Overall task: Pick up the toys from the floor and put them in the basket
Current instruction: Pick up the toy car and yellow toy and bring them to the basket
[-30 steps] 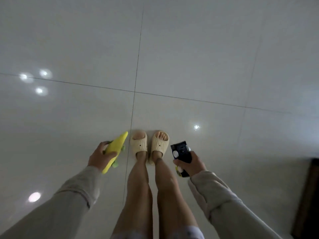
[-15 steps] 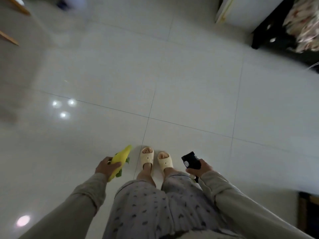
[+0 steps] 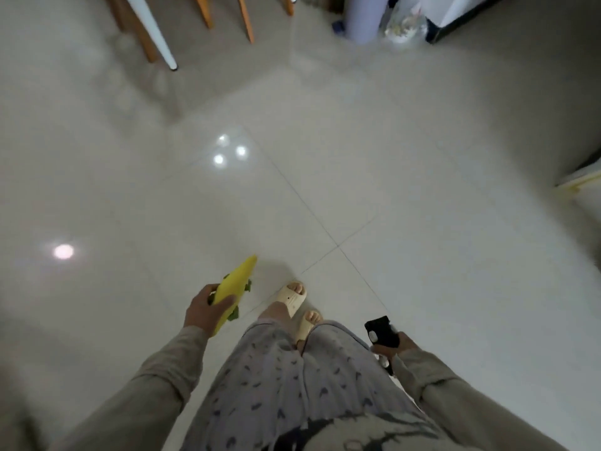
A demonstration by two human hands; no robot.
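Observation:
My left hand (image 3: pixel 203 310) grips a long yellow toy with green bits (image 3: pixel 233 288), its pointed end aimed up and to the right. My right hand (image 3: pixel 395 347) holds a black toy (image 3: pixel 381 333) with a small white spot on it, low at the right beside my leg. Both hands hang at hip height over the pale tiled floor (image 3: pixel 357 157). No basket is in view.
Wooden chair or table legs (image 3: pixel 143 30) and a white leg (image 3: pixel 156 34) stand at the top left. A pale cylinder (image 3: pixel 364 17) and a clear bag (image 3: pixel 403 24) sit at the top, beside a white cabinet (image 3: pixel 455 11). Another white furniture edge (image 3: pixel 582 180) is at right.
The view has swung up and turned as I stand and step; furniture legs now show at the top. Both hands keep their toys, and my feet are now staggered mid-step.

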